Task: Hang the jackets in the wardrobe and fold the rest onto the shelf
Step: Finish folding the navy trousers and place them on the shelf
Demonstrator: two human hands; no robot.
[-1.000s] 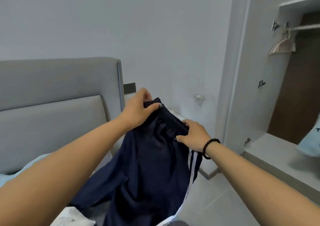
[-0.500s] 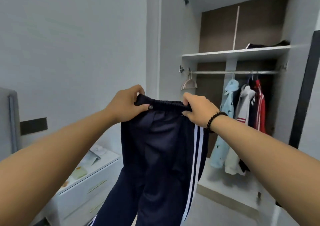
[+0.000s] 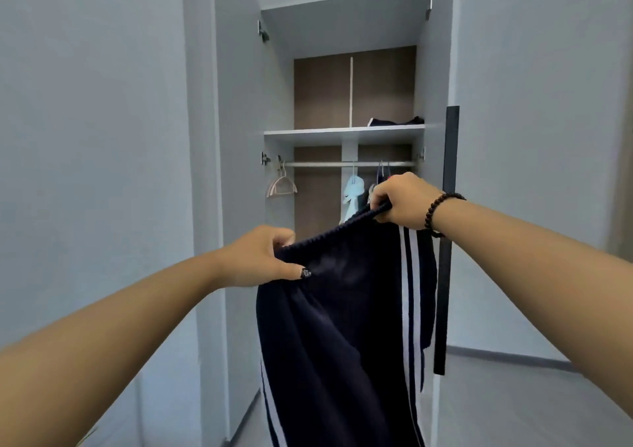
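Note:
Navy track trousers (image 3: pixel 342 326) with white side stripes hang full length in front of the open wardrobe. My left hand (image 3: pixel 263 258) grips the left end of their elastic waistband; my right hand (image 3: pixel 404 200), higher up and with a bead bracelet on its wrist, grips the right end. Behind them the shelf (image 3: pixel 342 135) carries a dark folded garment (image 3: pixel 397 122) at its right. Under it runs the rail (image 3: pixel 349 164) with an empty pink hanger (image 3: pixel 281 186) at the left and a light blue jacket (image 3: pixel 352 196) beside darker clothes, mostly hidden by my right hand.
The left wardrobe door (image 3: pixel 236 172) stands open toward me. The right door (image 3: pixel 442 69) is open too, with a long black handle (image 3: pixel 447 241) on its edge. Plain grey walls flank the wardrobe and grey floor (image 3: pixel 513 412) lies at the lower right.
The view swung from the bed and nightstand round to face the wardrobe. Both hands kept their hold on the waistband and spread apart, the right hand rising higher than the left.

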